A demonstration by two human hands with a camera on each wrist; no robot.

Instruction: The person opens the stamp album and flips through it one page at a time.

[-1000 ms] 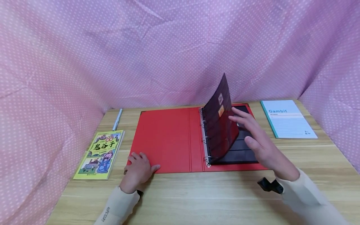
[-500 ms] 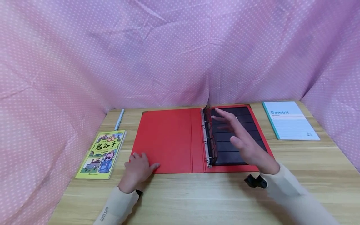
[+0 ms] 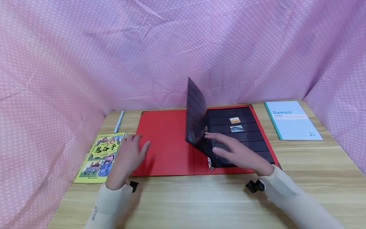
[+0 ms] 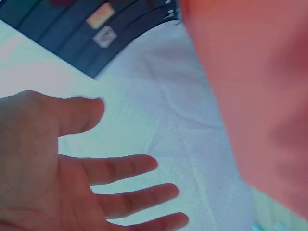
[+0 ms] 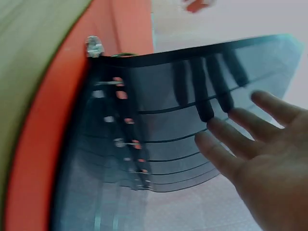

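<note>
Loosely spread, both hands (image 3: 128, 156) (image 3: 240, 154) flank a glossy, bowed black page (image 3: 195, 111) tilted above a red binder (image 3: 167, 143).

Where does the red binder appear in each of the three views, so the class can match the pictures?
Head: the red binder lies open mid-picture, between the yellow book and the Gambit notebook.
Left wrist: its red surface fills much of the right side, blurred.
Right wrist: red runs down the left side and shows again near the top, left of centre.
Shared landmark: the black pages, upper left in the left wrist view, central in the right.
</note>
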